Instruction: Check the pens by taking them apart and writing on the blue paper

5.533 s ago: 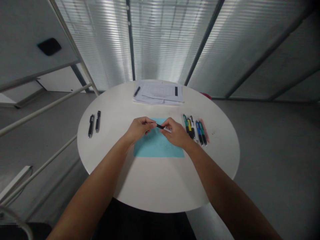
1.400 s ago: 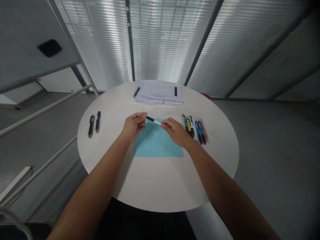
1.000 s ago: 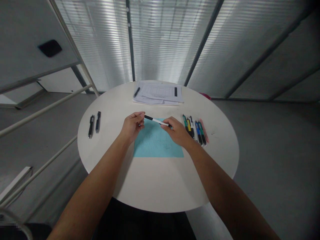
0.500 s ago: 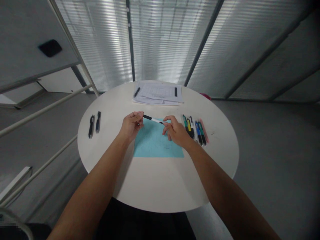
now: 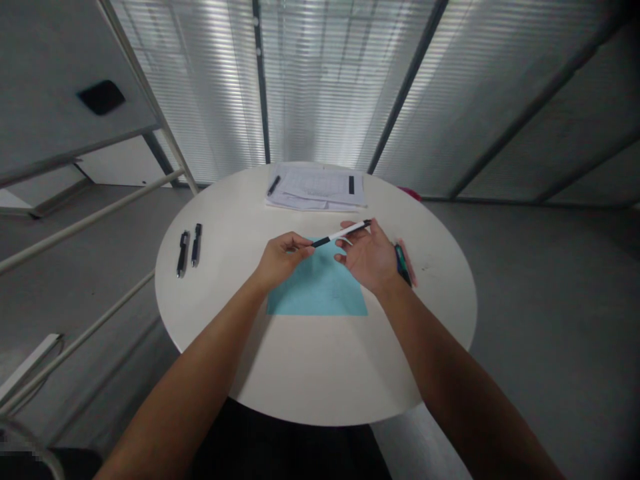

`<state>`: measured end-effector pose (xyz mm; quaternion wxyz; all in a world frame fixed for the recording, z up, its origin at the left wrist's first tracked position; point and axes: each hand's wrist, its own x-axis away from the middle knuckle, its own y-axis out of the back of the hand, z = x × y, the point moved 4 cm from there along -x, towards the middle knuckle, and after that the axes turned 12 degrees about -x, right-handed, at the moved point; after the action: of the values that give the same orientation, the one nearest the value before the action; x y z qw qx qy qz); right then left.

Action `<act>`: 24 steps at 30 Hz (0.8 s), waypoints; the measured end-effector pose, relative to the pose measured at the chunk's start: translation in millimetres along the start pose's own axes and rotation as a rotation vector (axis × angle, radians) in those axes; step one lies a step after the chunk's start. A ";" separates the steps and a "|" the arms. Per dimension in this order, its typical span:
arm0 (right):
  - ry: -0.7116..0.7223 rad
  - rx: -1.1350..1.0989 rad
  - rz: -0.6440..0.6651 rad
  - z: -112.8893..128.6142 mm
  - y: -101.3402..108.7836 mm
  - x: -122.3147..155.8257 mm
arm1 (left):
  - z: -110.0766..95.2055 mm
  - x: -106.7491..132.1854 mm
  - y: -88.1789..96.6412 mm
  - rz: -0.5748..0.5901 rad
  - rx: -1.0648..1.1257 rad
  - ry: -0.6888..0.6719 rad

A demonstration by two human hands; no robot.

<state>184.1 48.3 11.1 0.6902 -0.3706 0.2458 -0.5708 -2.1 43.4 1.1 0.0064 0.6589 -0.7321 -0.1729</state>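
A black-and-white pen (image 5: 343,233) is held slantwise above a light blue sheet (image 5: 320,297) on the round white table (image 5: 320,380). My left hand (image 5: 280,259) pinches the pen's black lower end. My right hand (image 5: 373,260) is turned palm up with its fingers curled, and the pen's white upper part lies across them, its far end at the thumb. Both hands hover over the sheet's far edge.
A row of coloured pens (image 5: 403,263) lies right of the sheet, mostly hidden behind my right hand. Two black pens (image 5: 189,248) lie at the table's left. At the far edge, a black pen (image 5: 273,185) rests on a stack of printed papers (image 5: 320,188).
The pen has swung round: its white end now points up and right instead of down to the right. My right hand has turned palm up and moved right, covering most of the coloured pens.
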 end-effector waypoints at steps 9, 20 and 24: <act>-0.205 0.055 0.228 -9.3 -14.7 9.3 | -2.8 2.5 -3.2 0.032 -0.327 -0.161; 0.082 0.384 0.088 7.4 -4.3 5.4 | 7.9 -2.7 17.7 -0.075 -0.616 -0.142; 0.133 0.374 0.043 12.1 -2.1 4.7 | 19.2 -6.4 17.3 -0.059 -0.735 -0.123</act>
<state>193.1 46.4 20.5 0.7415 -0.1920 0.1883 -0.6147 -22.5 55.5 -11.1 0.1935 0.6216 -0.6010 -0.4637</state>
